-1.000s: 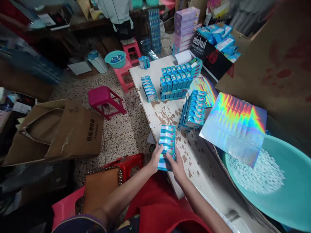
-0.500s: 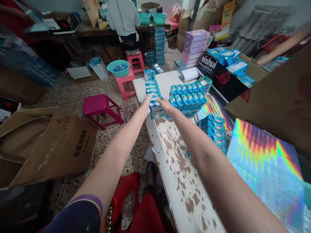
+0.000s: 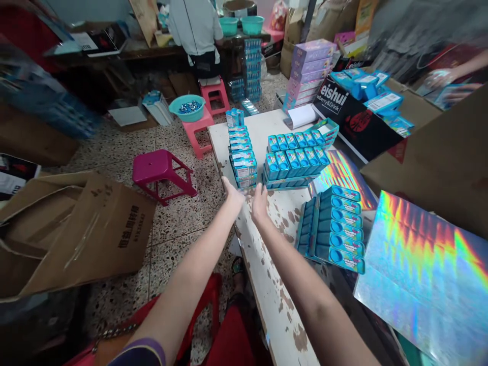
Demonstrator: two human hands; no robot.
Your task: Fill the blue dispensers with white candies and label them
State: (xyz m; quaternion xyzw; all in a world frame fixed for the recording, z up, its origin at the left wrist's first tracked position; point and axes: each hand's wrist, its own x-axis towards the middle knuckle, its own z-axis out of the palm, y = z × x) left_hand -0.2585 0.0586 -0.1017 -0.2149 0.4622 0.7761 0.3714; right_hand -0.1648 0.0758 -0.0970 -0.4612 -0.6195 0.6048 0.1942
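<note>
My left hand (image 3: 233, 198) is over the near left side of the worn white table (image 3: 285, 310), fingers stretched out and holding nothing. Beside it my right hand (image 3: 260, 201) is also open, a small gap between the two. Just beyond them stands a row of blue boxes (image 3: 243, 157), apart from my fingers. To the right of the row are two lines of blue tins (image 3: 293, 160) packed in a display box. Closer to me on the right, another group of blue tins (image 3: 345, 229) leans in a tray, with lettering on their ends.
Shiny rainbow sheets (image 3: 423, 279) lie at the right, near a black carton (image 3: 343, 112) full of blue packs. On the floor at left are a magenta stool (image 3: 156, 170) and a big open cardboard box (image 3: 99, 229). A person (image 3: 196, 30) sits at the far bench.
Both hands have let go of the blue boxes in the left row and drawn back toward me. The boxes remain in their row. More of the near right tins shows.
</note>
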